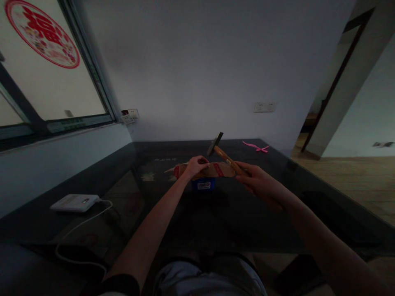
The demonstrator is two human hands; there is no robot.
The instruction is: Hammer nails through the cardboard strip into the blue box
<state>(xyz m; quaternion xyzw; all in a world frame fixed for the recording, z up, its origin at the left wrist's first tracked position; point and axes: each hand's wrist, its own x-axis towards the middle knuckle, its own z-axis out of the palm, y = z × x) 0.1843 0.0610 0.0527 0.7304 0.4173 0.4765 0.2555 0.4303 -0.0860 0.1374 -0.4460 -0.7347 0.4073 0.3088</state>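
At twelve o'clock on the bench (234, 220), printed cardboard (221, 169) sits over a blue box (203, 184). My left hand (196, 165) pinches there, its hold hidden; my right hand (259, 180) has its grip wrapped round a hammer (226, 158), head toward one o'clock. Likely lining up a blow, I need aim clear of the pinch.

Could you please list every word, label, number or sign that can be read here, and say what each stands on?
"福": in red, on the round sticker on the window.
White label on the blue object: too small to read.
Red print on the brown cardboard piece: too blurred to read.
Marks on the white device: too blurred to read.
Pale marks on the tabletop: too faint to read.
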